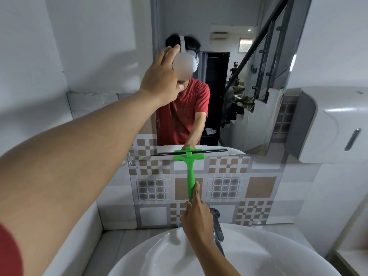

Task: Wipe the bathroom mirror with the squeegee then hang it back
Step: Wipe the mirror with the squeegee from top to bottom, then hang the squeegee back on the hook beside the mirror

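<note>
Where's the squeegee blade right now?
Centre of the head view: the squeegee blade lies along the mirror's bottom edge, above the sink, its green handle held from below by the right hand.

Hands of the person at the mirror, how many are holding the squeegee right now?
1. The right hand grips the green squeegee by its handle, below the mirror. The left hand is raised at the glass, holding nothing.

Squeegee (189,158) at mirror's (219,76) bottom edge
</note>
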`<state>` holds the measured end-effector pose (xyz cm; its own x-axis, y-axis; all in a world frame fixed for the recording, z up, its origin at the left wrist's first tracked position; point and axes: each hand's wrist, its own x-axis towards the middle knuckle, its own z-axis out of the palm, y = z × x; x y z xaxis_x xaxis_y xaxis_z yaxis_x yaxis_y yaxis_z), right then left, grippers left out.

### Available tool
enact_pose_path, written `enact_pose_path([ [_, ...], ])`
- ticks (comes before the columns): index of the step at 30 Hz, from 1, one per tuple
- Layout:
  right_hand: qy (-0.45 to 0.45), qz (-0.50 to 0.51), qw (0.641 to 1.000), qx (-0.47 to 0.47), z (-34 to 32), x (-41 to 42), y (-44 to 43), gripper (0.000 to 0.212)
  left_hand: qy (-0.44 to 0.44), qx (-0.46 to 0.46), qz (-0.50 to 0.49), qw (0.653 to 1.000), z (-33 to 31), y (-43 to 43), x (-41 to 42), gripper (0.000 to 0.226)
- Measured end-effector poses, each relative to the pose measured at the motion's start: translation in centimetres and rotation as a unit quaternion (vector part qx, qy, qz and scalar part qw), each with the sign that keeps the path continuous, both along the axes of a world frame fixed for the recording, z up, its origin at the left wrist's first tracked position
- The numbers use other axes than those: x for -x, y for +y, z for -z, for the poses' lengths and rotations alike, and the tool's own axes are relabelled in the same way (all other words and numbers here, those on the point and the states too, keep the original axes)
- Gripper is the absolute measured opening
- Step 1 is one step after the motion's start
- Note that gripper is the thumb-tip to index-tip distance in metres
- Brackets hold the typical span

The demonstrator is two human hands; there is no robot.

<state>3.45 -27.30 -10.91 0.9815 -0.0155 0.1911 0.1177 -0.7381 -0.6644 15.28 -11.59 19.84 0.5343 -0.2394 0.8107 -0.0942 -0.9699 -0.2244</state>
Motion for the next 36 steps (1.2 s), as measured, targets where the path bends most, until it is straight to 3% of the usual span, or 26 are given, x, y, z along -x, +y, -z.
enact_pose_path([
  [2, 0.014, -0.001, 1.000, -0.005, -0.4, 0.3, 0.1, 0.089, 0.008, 0.010, 0.005, 1.000, 0.0, -0.1, 0.1, 0.077],
  [6, 0.043, -0.003, 0.999, -0.004, -1.1, 1.2, -0.1, 0.086, 0.001, -0.016, -0.014, 1.000, 0.1, -0.2, 0.1, 0.050],
  [13, 0.052, -0.006, 0.998, 0.021, -1.5, 3.3, -1.9, 0.077, 0.013, -0.017, -0.015, 1.000, -0.1, -0.9, 0.7, 0.047],
  [17, 0.033, -0.032, 0.999, 0.029, -3.0, 4.6, -4.1, 0.057, 0.031, -0.021, -0.010, 0.999, 0.6, -1.2, 2.3, 0.060],
  [20, 0.016, -0.037, 0.998, 0.038, -4.3, 5.7, -6.2, 0.025, 0.056, 0.000, 0.024, 0.998, 2.3, -2.3, 4.8, 0.073],
  [22, 0.017, -0.041, 0.997, 0.060, -5.6, 6.5, -7.7, 0.017, 0.075, 0.001, 0.037, 0.997, 3.8, -3.6, 6.9, 0.066],
  [25, -0.009, -0.069, 0.989, 0.128, -8.1, 7.8, -10.5, 0.021, 0.176, 0.028, 0.086, 0.980, 5.9, -6.0, 10.9, 0.031],
  [31, -0.105, -0.077, 0.954, 0.270, -14.0, 10.6, -14.9, 0.023, 0.414, 0.088, 0.116, 0.899, 9.3, -12.4, 19.1, 0.036],
  [36, -0.164, -0.119, 0.917, 0.343, -18.1, 12.2, -17.7, 0.020, 0.458, 0.113, 0.103, 0.876, 10.5, -14.5, 22.9, 0.027],
])
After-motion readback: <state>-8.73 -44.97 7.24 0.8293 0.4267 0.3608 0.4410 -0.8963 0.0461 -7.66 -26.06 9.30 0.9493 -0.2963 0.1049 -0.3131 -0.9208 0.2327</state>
